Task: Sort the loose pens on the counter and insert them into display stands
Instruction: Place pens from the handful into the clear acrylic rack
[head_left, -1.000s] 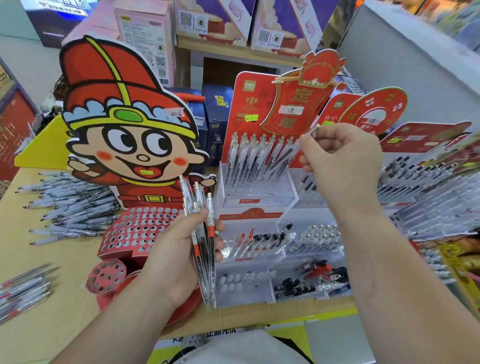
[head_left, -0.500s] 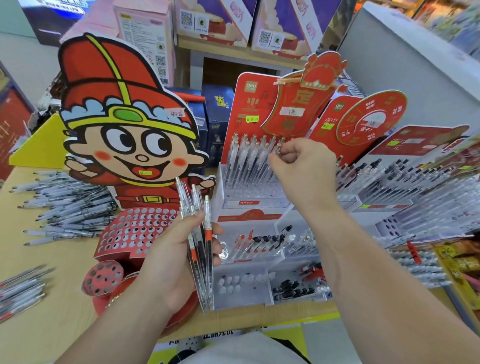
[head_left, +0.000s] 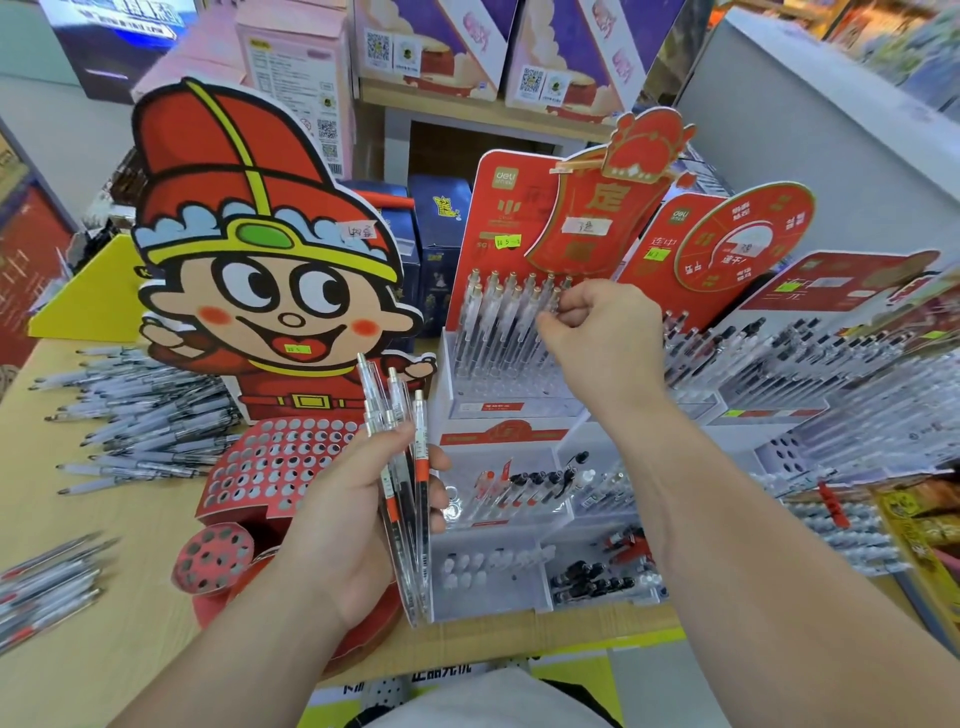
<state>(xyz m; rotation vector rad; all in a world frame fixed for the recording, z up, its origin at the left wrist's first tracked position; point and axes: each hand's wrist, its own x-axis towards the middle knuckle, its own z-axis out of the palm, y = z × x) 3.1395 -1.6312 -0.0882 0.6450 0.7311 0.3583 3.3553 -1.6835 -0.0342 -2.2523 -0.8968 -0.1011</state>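
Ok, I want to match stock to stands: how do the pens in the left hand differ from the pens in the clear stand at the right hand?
The handheld pens have orange-red barrel bands; the stand pens show none. The handheld pens are bunched in the left hand; the stand pens stand in rows in the clear stand. Both have clear barrels and metallic tops.

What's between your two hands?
Head view: between the left hand, gripping a bunch of clear pens, and the right hand sits the clear plastic pen stand's red-labelled front ledge.
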